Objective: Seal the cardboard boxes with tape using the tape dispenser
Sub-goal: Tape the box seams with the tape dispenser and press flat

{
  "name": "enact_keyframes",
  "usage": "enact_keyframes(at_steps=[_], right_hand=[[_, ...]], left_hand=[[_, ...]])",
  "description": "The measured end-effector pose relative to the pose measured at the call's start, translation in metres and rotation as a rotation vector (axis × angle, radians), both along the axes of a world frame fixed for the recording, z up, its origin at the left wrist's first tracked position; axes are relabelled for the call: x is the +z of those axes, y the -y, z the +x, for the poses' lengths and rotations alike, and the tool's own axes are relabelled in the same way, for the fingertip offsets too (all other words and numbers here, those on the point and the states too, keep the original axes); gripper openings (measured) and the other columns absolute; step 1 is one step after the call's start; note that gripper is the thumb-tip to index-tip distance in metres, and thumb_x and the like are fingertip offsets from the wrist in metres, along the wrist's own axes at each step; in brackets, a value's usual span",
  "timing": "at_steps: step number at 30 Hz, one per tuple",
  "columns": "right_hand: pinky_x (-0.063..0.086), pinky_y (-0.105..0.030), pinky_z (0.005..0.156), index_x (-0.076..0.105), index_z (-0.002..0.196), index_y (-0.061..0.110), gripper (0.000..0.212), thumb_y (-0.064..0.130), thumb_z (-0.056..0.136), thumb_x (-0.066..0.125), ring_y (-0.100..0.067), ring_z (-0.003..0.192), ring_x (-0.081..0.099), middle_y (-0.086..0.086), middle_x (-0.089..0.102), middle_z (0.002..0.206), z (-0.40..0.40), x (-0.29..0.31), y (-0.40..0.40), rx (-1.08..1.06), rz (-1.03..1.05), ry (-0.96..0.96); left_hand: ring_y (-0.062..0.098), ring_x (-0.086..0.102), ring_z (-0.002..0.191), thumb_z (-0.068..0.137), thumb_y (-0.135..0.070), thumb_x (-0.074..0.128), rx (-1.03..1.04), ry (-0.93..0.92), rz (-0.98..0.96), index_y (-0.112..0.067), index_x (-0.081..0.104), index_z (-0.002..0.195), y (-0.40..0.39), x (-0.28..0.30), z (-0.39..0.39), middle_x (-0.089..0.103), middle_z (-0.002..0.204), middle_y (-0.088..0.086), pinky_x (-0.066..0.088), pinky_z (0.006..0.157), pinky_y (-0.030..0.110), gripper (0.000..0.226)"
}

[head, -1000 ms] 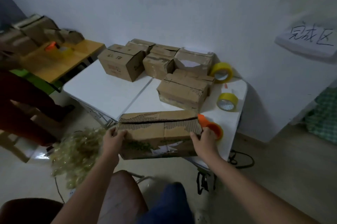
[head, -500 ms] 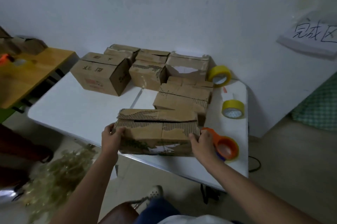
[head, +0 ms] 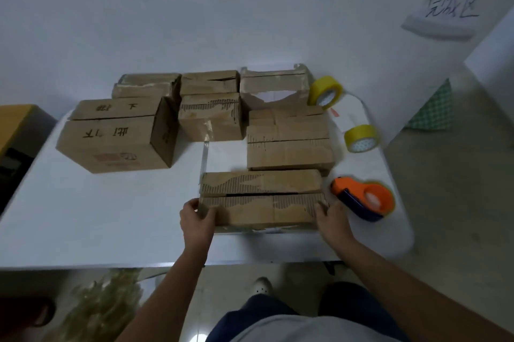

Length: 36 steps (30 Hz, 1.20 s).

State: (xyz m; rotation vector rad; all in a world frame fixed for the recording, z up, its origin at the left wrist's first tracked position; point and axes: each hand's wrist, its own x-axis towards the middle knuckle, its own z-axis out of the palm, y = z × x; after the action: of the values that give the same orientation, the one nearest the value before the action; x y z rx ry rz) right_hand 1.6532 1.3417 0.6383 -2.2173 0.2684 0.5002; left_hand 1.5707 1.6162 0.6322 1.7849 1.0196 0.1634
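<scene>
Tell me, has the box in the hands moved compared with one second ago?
Yes. The box went from overhanging the table edge to further in, toward the wall.

Bare table point(head: 97, 211) lies open to my left; the tape dispenser point(head: 364, 201) crowds my right, boxes point(head: 289, 141) block behind.

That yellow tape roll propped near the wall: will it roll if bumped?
Probably. The propped roll stands on its rim, tilted, so a nudge could roll or topple it. The other roll seems to lie flatter and looks steadier.
</scene>
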Motion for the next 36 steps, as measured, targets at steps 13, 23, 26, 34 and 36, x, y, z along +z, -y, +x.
enact_keyframes(at_steps=[13, 23, 26, 34, 36], right_hand=[[0.038, -0.034, 0.072, 0.052, 0.106, 0.003, 0.014, 0.014, 0.1, 0.046, -0.023, 0.088, 0.05, -0.013, 0.051, 0.104, 0.018, -0.009, 0.043, -0.034, -0.063, 0.161], [0.04, -0.035, 0.074, 0.051, 0.108, -0.005, 0.032, 0.019, 0.092, 0.063, -0.034, 0.098, 0.057, -0.022, 0.057, 0.106, 0.075, -0.038, 0.099, 0.127, -0.341, -0.019], [0.046, -0.041, 0.084, 0.048, 0.114, -0.003, 0.034, 0.021, 0.094, 0.06, -0.036, 0.103, 0.056, -0.021, 0.056, 0.111, 0.08, -0.042, 0.1, 0.176, -0.368, -0.074], [0.04, -0.036, 0.061, 0.05, 0.109, -0.002, 0.028, 0.024, 0.103, 0.04, -0.031, 0.077, 0.059, -0.02, 0.064, 0.094, 0.066, -0.024, 0.102, 0.106, -0.353, 0.161], [0.043, -0.039, 0.061, 0.051, 0.112, -0.002, 0.031, 0.024, 0.103, 0.038, -0.03, 0.075, 0.057, -0.019, 0.062, 0.091, 0.066, -0.004, 0.097, 0.048, -0.238, 0.267]], left_hand=[[0.024, 0.023, 0.149, 0.101, -0.017, 0.052, -0.76, 0.035, 0.69, -0.024, 0.051, 0.142, 0.022, 0.005, 0.028, 0.037, 0.156, 0.0, 0.011, 0.12, 0.048, 0.042], [0.027, 0.015, 0.15, 0.103, -0.017, 0.048, -0.781, -0.072, 0.674, -0.023, 0.037, 0.147, 0.027, 0.001, 0.028, 0.027, 0.158, 0.002, 0.004, 0.121, 0.044, 0.046], [0.03, 0.019, 0.149, 0.102, -0.016, 0.05, -0.782, -0.078, 0.682, -0.023, 0.04, 0.146, 0.026, -0.001, 0.028, 0.031, 0.157, 0.004, 0.008, 0.121, 0.046, 0.046], [0.037, 0.046, 0.132, 0.102, -0.053, 0.021, -0.833, 0.002, 0.831, -0.021, 0.059, 0.135, 0.016, -0.004, 0.029, 0.054, 0.142, 0.011, 0.036, 0.109, 0.051, 0.06], [0.037, 0.051, 0.124, 0.103, -0.051, 0.024, -0.854, 0.01, 0.871, -0.021, 0.061, 0.134, 0.012, -0.005, 0.031, 0.057, 0.138, 0.011, 0.041, 0.104, 0.051, 0.057]])
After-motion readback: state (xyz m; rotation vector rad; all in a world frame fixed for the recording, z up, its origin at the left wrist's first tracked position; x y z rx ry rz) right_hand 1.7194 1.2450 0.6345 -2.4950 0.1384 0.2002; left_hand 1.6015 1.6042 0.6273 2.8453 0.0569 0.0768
